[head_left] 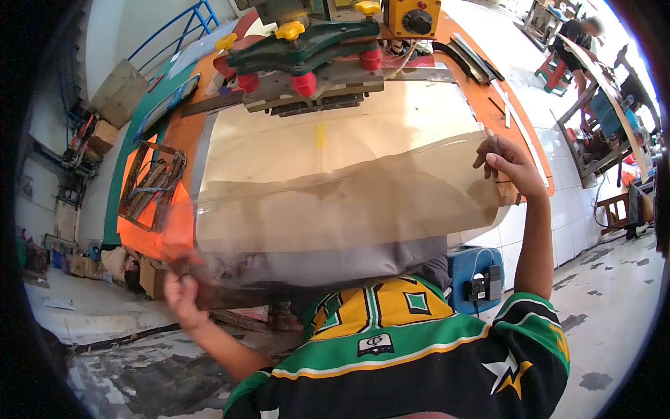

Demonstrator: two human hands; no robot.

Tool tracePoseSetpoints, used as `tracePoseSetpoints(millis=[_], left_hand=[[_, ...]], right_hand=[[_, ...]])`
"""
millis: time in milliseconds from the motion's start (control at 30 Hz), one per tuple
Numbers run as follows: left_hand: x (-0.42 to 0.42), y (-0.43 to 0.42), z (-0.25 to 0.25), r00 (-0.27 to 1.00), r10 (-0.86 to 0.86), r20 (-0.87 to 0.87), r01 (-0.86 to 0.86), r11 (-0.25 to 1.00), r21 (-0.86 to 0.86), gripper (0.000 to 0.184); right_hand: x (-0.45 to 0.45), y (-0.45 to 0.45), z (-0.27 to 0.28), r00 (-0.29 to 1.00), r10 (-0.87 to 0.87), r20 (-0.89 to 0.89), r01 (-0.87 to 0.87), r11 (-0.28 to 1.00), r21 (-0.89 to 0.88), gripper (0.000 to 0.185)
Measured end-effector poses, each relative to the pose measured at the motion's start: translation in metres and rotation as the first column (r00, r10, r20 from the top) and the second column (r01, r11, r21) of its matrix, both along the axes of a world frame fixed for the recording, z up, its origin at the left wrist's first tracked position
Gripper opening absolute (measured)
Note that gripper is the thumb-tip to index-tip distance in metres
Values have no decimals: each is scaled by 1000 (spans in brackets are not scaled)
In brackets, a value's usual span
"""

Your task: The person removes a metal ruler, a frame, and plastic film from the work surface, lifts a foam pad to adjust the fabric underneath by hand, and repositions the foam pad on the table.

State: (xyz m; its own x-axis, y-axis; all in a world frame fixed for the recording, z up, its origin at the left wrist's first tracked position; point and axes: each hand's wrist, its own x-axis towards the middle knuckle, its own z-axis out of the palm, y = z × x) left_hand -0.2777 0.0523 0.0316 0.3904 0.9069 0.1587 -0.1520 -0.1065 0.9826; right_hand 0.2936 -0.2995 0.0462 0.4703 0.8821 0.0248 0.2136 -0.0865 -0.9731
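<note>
A thin see-through plastic sheet (342,206) stretches between my two hands, low over the near part of a cream-coloured board (412,112). My right hand (508,164) pinches the sheet's right edge, near the board's right side. At the lower left, my left hand (183,293) grips the left end of the sheet and is smeared by motion. The sheet's near part hangs past the table edge above my lap. Over the far side of the board stands a press head (307,59) with red pads and yellow knobs.
Orange sheets (178,234) and a metal frame-like tool (152,185) lie left of the board. A yellow control box (412,19) sits behind. Dark strips (469,61) rest at the back right. A blue stool (457,279) stands beside me; another person (578,45) sits far right.
</note>
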Motion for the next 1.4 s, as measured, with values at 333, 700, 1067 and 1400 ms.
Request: tracePoseSetpoints(millis=[333, 700, 1067, 1400], left_hand=[[-180, 205, 118, 768, 597, 232, -597, 536, 597, 75], [7, 399, 282, 688, 570, 449, -695, 696, 181, 58], [-85, 490, 327, 735, 636, 235, -652, 758, -13, 85], [-10, 442, 134, 603, 83, -793, -94, 995, 33, 77]], right_hand=[[6, 1, -45, 960, -277, 42, 276, 961, 13, 19], [0, 2, -49, 945, -307, 110, 304, 952, 36, 19], [6, -4, -56, 944, -325, 54, 321, 944, 72, 20], [17, -4, -72, 621, -740, 260, 658, 672, 340, 24]])
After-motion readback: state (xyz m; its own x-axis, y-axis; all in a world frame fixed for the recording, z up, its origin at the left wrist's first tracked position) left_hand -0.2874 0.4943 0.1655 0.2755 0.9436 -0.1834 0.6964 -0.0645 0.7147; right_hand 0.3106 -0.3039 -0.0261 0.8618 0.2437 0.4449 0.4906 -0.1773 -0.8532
